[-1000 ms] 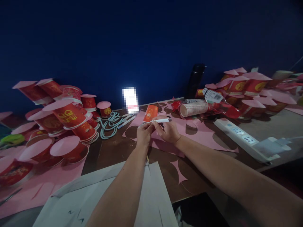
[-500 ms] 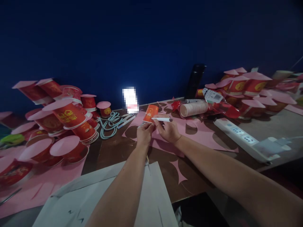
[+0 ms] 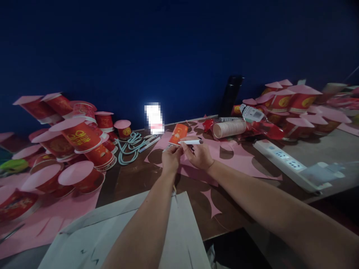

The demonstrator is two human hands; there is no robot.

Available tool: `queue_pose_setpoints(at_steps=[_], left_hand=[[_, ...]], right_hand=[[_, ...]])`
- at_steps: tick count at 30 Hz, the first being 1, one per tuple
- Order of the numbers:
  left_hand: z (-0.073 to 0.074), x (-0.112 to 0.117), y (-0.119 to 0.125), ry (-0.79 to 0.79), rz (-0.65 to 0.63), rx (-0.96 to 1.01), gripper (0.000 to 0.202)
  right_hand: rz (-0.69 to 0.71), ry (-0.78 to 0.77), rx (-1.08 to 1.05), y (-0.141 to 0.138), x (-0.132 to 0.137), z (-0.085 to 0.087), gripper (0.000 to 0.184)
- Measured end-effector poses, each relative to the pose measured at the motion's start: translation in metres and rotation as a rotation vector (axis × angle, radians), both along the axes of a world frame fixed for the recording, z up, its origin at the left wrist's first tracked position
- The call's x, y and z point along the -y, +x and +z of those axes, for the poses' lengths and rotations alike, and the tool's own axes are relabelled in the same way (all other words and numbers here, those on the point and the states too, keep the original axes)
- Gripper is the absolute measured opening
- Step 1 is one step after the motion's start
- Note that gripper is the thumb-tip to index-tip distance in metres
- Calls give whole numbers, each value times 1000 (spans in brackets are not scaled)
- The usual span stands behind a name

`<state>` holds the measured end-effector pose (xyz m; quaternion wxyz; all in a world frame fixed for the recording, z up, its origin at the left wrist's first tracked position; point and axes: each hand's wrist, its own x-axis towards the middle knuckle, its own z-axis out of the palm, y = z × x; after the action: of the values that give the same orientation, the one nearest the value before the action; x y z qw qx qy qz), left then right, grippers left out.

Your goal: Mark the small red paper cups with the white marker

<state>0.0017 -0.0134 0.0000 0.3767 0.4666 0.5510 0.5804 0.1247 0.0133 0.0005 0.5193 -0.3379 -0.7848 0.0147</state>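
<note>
My left hand [image 3: 171,158] pinches the lower edge of a red paper cup [image 3: 178,134] that stands upside down on pink paper [image 3: 241,158]. My right hand [image 3: 199,155] sits beside it with fingers curled round a white marker [image 3: 192,142], whose tip points left at the cup's base. Both hands meet at the middle of the brown table [image 3: 134,179].
Red cups with pink paper lids [image 3: 75,136] pile up at the left, more [image 3: 291,102] at the right. A sleeve of stacked cups [image 3: 230,129], a white power strip [image 3: 283,160], cables and pens [image 3: 134,145], a lit phone [image 3: 154,118], and a white box [image 3: 123,235] near me.
The marker in my right hand shifted slightly along the cup's base; both hands stay at the same spot.
</note>
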Motion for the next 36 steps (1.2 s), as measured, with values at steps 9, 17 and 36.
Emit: queue_pose_setpoints(at_steps=[9,17,36], left_hand=[[3,2,0,-28,31,-85,15],[1,0,-1,-5,28,-51,15],[-4,-4,-2,-43,14,28,18]], right_hand=[[17,13,-18,0,1,2,19],[-15,23,-16,0,-2,0,21],[-16,23,-60,0,-5,0,25]])
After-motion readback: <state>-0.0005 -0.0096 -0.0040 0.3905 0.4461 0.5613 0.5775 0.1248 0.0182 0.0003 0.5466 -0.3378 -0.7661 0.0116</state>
